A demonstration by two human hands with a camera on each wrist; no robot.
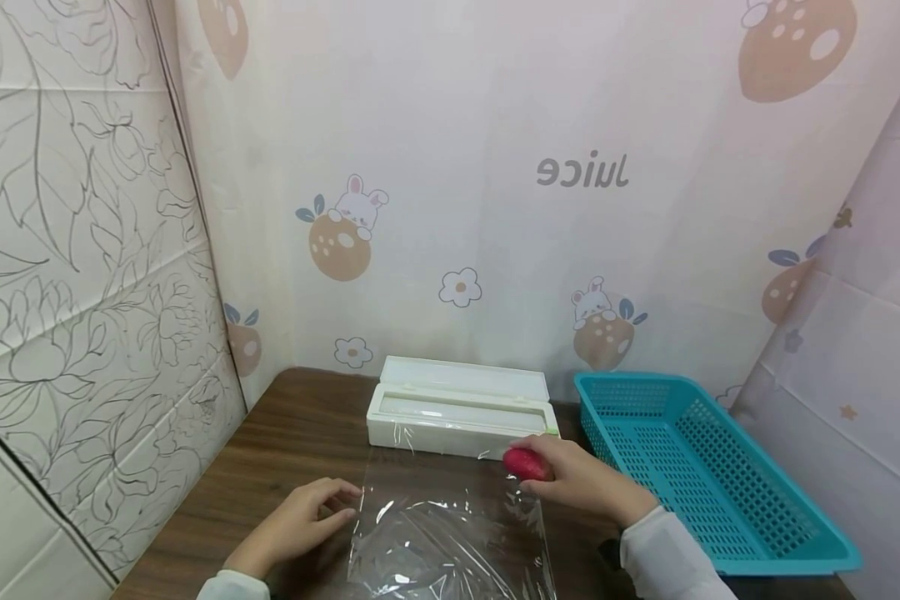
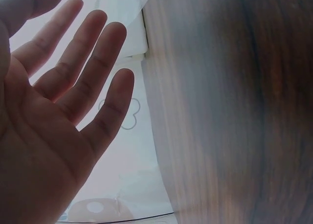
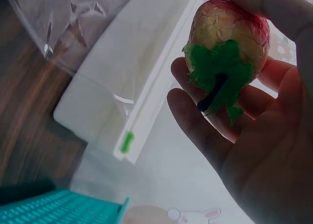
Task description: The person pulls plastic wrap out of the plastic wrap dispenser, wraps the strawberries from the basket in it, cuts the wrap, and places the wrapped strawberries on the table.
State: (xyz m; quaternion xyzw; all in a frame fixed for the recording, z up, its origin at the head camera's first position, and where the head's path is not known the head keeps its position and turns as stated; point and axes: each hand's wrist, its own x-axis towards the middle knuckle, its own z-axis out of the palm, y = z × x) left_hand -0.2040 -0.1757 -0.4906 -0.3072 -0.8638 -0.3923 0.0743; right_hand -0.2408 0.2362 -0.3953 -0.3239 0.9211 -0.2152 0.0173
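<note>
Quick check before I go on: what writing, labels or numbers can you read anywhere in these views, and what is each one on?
"Juice", seen mirrored so it reads backwards: printed in grey on the backdrop cloth behind the table.
No readable text on the white wrap dispenser, the teal basket, the toy fruit or the plastic wrap.

- The red fruit (image 1: 527, 464) is lying mostly hidden under the curled fingers of the right hand (image 1: 579, 479) gripping it in the head view.
- The plastic film (image 1: 450, 533), beside the left hand (image 1: 296, 523), is running off the bottom edge.
- The teal basket (image 3: 58, 209), below the grip, is showing blurred and cut off in the right wrist view.
</note>
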